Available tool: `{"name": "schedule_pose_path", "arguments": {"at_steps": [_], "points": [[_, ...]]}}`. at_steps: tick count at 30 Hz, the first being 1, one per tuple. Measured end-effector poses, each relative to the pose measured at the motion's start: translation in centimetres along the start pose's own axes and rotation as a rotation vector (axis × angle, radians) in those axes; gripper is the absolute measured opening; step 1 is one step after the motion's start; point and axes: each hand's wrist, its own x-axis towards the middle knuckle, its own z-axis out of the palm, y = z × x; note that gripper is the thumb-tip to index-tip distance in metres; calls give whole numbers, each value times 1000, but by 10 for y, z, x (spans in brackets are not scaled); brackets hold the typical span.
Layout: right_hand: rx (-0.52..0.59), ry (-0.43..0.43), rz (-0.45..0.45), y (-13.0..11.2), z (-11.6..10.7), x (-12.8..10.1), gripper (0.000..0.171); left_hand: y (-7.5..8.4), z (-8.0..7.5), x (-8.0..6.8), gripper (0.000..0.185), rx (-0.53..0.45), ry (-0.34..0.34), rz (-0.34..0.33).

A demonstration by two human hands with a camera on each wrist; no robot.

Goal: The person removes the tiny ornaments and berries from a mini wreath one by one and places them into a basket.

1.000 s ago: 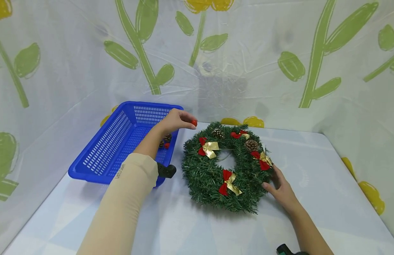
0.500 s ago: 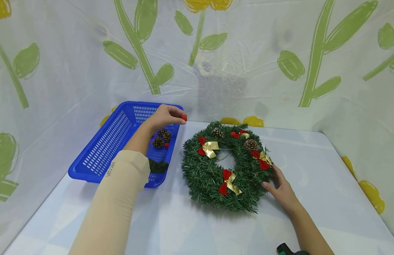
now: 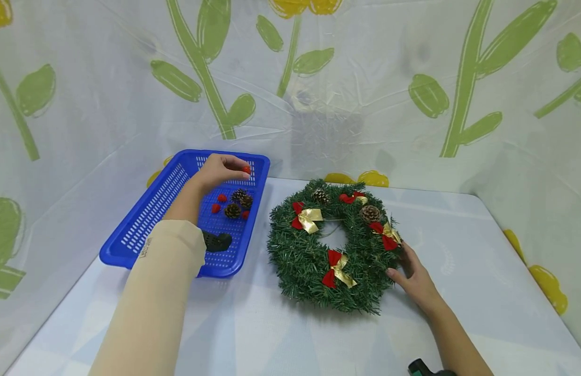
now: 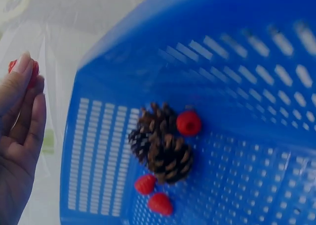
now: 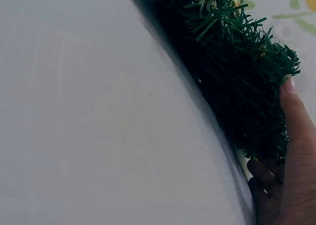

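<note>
Left grip: my left hand [image 3: 218, 169] pinches a red berry [image 3: 246, 169] between thumb and fingertips; it hangs above the far end of the blue basket [image 3: 144, 219].
Berry seen from the wrist: the same berry [image 4: 19, 67] sits at my fingertips [image 4: 19, 74], apart from the basket floor.
Basket contents: two pine cones [image 4: 160, 143] lie touching, with loose red berries [image 4: 189, 123] just beside them, at about 6 o'clock from my pinch in the head view.
Right grip: my right hand [image 3: 414, 279] rests with relaxed fingers against the wreath [image 3: 334, 245] at its 4 o'clock edge, holding nothing.
Wreath: flat on the counter [image 3: 459, 261], at 3 o'clock from the basket, close but apart.
Key relation: the berry is over the basket, the wreath lies at 4 o'clock from it; my left hand is the nearer to the basket.
</note>
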Motion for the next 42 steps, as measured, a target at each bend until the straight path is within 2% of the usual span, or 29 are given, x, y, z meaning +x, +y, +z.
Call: {"name": "schedule_pose_path", "arguments": {"at_steps": [6,11,19,26,35,39,42], "points": [[4,1,-5,2,0,1,80,-13,-15,-6,40,52,36,-47],[10,4,-12,2,0,2,80,-28,-23,-10,42,48,48,-55],[21,8,-17,2,0,2,80,-53,-23,-23,45,91,39,-128],[19,3,-12,2,0,1,79,-74,-20,-34,41,133,-12,-219],[19,4,-9,1,0,0,80,-88,-20,-42,37,219,-102,-234],[19,6,-11,2,0,0,80,-90,-18,-41,34,261,-140,-231],[23,6,-13,2,0,0,80,-90,-16,-41,34,266,-152,-254]]}}
